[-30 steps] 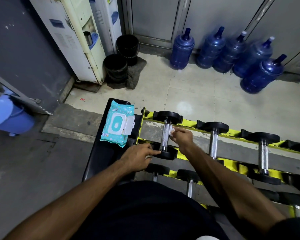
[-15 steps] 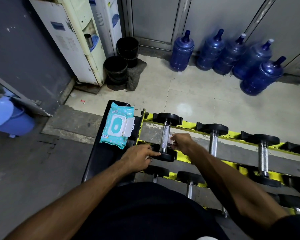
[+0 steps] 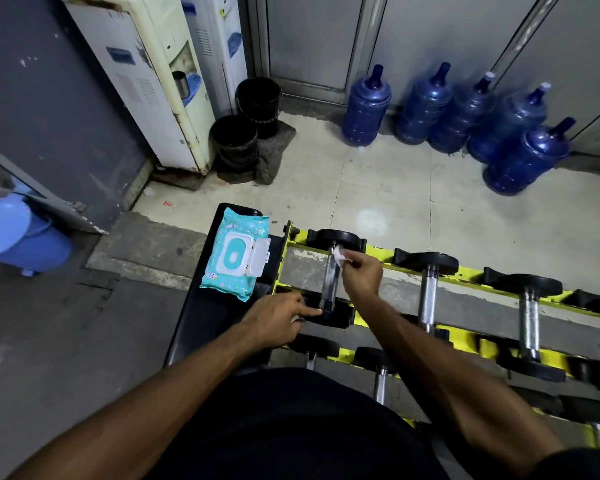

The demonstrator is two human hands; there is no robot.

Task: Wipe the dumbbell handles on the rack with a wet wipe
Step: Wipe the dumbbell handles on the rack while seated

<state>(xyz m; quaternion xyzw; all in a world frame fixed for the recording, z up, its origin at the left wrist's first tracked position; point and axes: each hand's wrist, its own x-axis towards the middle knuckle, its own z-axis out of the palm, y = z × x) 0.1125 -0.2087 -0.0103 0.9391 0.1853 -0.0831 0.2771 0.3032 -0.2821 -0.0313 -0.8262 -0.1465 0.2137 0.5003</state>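
Note:
A yellow rack (image 3: 381,252) carries several black dumbbells with chrome handles. My right hand (image 3: 362,273) pinches a white wet wipe (image 3: 340,255) against the far end of the leftmost dumbbell's handle (image 3: 329,282), just below its far black head. My left hand (image 3: 278,318) rests on the near black head of that same dumbbell, index finger stretched toward the handle's base. A teal pack of wet wipes (image 3: 236,256) lies with its white lid flipped open on a black bench (image 3: 201,313) left of the rack.
More dumbbells (image 3: 428,292) sit to the right and on a lower tier. Several blue water jugs (image 3: 366,109) line the far wall. Two black buckets (image 3: 236,143) and water dispensers (image 3: 153,84) stand at the back left; a blue bin (image 3: 18,233) is at far left.
My right hand slid the wipe down toward the middle of the handle, then back up to its far end. My left hand stayed on the near head.

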